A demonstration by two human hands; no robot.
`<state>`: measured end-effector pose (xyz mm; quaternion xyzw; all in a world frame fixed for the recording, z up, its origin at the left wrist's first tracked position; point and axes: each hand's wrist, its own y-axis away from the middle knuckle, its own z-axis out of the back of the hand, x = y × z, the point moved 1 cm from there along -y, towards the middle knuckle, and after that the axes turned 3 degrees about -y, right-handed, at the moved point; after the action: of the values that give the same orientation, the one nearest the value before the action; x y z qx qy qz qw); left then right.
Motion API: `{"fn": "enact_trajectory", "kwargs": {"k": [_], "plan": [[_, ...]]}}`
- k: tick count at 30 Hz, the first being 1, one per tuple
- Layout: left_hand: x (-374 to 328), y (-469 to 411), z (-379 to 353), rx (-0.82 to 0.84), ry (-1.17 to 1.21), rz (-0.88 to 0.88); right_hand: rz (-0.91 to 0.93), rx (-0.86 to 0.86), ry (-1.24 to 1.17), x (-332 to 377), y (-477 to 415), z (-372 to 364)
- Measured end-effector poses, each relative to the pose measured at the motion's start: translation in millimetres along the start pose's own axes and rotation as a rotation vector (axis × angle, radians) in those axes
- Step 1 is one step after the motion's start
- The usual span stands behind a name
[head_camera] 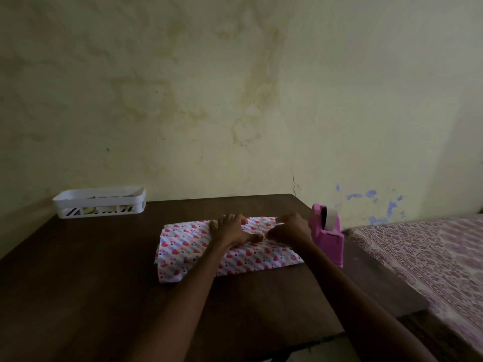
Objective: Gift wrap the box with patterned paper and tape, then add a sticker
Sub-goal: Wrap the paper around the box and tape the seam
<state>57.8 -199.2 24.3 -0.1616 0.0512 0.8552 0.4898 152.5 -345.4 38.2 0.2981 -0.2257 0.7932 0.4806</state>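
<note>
Dark table (91, 283): wrapped box (235, 259) near right edge, tape dispenser (329, 239) just beside. Our left hand (230, 231) presses paper (180, 239) flat; right hand (290, 231) pressing or pinching, can't tell. Risk: reaching for tape frees overlap, paper springs open.

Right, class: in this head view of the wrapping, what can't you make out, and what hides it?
1. Box: head view, fully covered by the paper.
2. Seam, and any tape there: head view, under the left hand and right hand.
3. Basket contents: head view, too small and dim, behind its slotted wall.
</note>
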Motion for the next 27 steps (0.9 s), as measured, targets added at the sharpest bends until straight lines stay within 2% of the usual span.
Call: {"fn": "enact_trajectory", "kwargs": {"k": [6, 11, 14, 17, 22, 27], "plan": [[0.2, 1.2, -0.4, -0.008, 0.007, 0.001, 0.006, -0.295, 0.058, -11.9, 2.0, -6.2], [-2.2, 1.6, 2.6, -0.011, -0.009, 0.007, 0.039, -0.171, 0.251, 0.5, 7.9, -3.3], [-1.6, 2.9, 1.8, 0.002, -0.001, 0.009, -0.016, -0.242, 0.233, 5.0, 7.1, -0.1], [-1.5, 3.2, 1.7, 0.003, 0.002, 0.011, 0.028, -0.381, 0.211, 7.6, 6.0, -1.4], [-2.1, 3.2, 2.0, -0.002, -0.006, 0.016, 0.008, -0.179, 0.211, -0.6, 10.1, -1.1], [-6.8, 8.2, 3.7, -0.004, -0.012, 0.015, 0.067, -0.44, 0.206, 1.6, 13.8, 0.9]]}}
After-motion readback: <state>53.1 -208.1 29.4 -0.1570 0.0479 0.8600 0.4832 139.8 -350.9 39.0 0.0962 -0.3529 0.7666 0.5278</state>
